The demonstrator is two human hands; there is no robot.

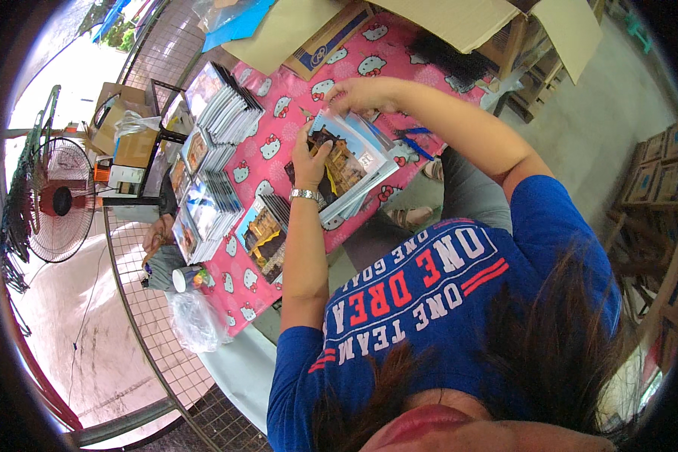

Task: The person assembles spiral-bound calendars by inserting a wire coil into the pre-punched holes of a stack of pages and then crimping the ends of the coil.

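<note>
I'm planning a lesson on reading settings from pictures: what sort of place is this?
Perhaps a small packing or sorting workspace: stacks of booklets on a pink patterned tablecloth, with an opened cardboard box at its far side, suggest it.

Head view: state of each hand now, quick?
Left hand: closed on the booklets, thumb on top.
Right hand: by their far edge, fingers bent; whether it grips anything cannot be told.

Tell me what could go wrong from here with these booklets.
The booklets in the left hand sit unevenly near the edge of the table, so some might slide off. The left forearm passes close to another pile and could nudge it askew.
</note>
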